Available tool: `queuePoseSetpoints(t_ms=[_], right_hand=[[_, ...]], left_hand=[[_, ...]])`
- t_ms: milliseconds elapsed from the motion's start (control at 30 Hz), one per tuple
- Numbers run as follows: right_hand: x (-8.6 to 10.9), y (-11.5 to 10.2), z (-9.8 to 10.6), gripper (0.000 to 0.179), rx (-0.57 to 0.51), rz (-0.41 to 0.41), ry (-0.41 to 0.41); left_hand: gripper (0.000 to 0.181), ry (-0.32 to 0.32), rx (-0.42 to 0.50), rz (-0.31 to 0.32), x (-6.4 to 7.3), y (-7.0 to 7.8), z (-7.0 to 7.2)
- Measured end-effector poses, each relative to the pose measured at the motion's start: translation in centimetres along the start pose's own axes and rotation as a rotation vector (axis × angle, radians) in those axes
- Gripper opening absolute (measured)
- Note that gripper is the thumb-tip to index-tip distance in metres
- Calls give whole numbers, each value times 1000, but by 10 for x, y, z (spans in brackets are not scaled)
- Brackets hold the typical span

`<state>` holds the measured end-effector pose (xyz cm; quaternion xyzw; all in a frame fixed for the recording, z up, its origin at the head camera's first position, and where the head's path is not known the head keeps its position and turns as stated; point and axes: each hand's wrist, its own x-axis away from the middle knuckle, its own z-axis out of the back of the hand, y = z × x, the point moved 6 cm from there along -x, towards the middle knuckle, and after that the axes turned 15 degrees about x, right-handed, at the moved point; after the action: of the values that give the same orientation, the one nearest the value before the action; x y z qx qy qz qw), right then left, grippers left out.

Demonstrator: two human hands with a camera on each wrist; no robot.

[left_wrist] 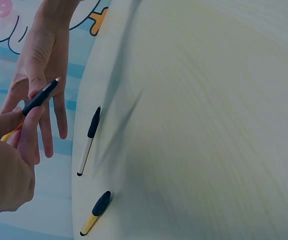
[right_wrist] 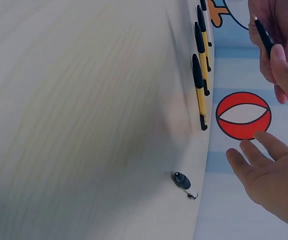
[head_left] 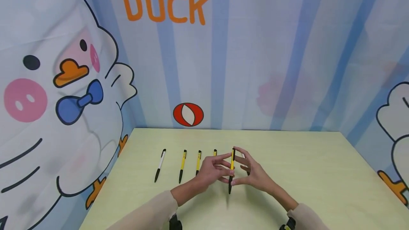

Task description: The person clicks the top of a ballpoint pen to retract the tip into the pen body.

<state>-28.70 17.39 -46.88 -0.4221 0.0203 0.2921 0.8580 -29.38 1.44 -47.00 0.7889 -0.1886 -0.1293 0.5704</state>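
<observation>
A yellow ballpoint pen (head_left: pixel 232 166) with a black grip and clip stands nearly upright above the table, tip down. My left hand (head_left: pixel 212 169) pinches its barrel between thumb and fingers, seen closely in the left wrist view. My right hand (head_left: pixel 257 175) is on the pen's other side, index fingertip by its top and thumb by the black grip; its other fingers are spread. Behind the hands lie a white pen (head_left: pixel 160 164), yellow pens (head_left: pixel 183 166) in a row, and another white pen (right_wrist: pixel 184 184), mostly hidden by my right hand in the head view.
The pale yellow table (head_left: pixel 319 173) ends at a printed cloth backdrop (head_left: pixel 246 45) with a duck picture and stripes. The cloth also rises along the left and right sides. Dark straps (head_left: pixel 289 223) sit around both wrists.
</observation>
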Motion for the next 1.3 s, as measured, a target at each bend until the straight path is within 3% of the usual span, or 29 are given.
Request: queuePoseSetpoints(t_ms=[233,400,800,967,1133,1300], right_hand=[[-7,-5,4,109,-69,15,-111],[-7,-6,15,99,-88,-25,-168],[10,23,38,63,-38,-136,-128],[21,37,53,59,-21,-187,-90],[29,45,63,56,-26,-212,-61],[36,49,66,57,-61,-227,-63]], left_hand=[[62,-7,-60,-7,2,13,-1],[61,14,-80,4,1,15,-1],[62,107,-193,-34,-1,13,16],[62,109,-260,-27,-15,8,15],[61,78,-384,-41,-33,1,12],[62,128,-485,-22,-49,-8,17]])
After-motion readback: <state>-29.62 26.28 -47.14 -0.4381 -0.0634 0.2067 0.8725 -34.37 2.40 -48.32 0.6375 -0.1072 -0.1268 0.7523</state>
